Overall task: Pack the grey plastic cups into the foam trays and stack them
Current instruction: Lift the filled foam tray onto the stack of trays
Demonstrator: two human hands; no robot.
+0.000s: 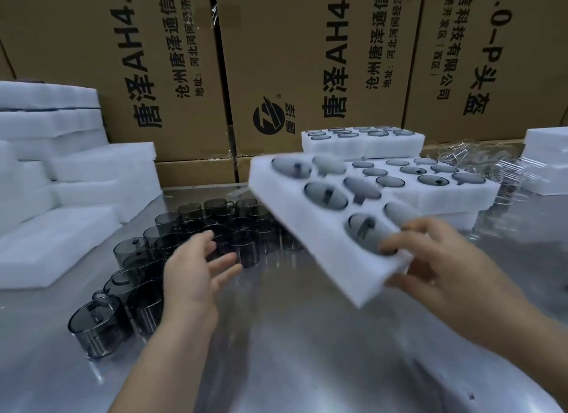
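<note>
foam tray [325, 228] in right grip [445, 268]

Illumination: even, moderately bright, cast from overhead; colours are rendered cool.
Glare: broad, soft reflections are spread across the steel table [307, 351].
Shadows: faint and diffuse, gathered beneath the loose cups [98, 323].
Blur: the foam tray [276, 203] and the right hand [445, 271] are heavily smeared; the left hand [190, 277] is slightly softened.
Distortion: the cartons [276, 59] are bowed and splayed towards the borders, though their print is kept legible.
</note>
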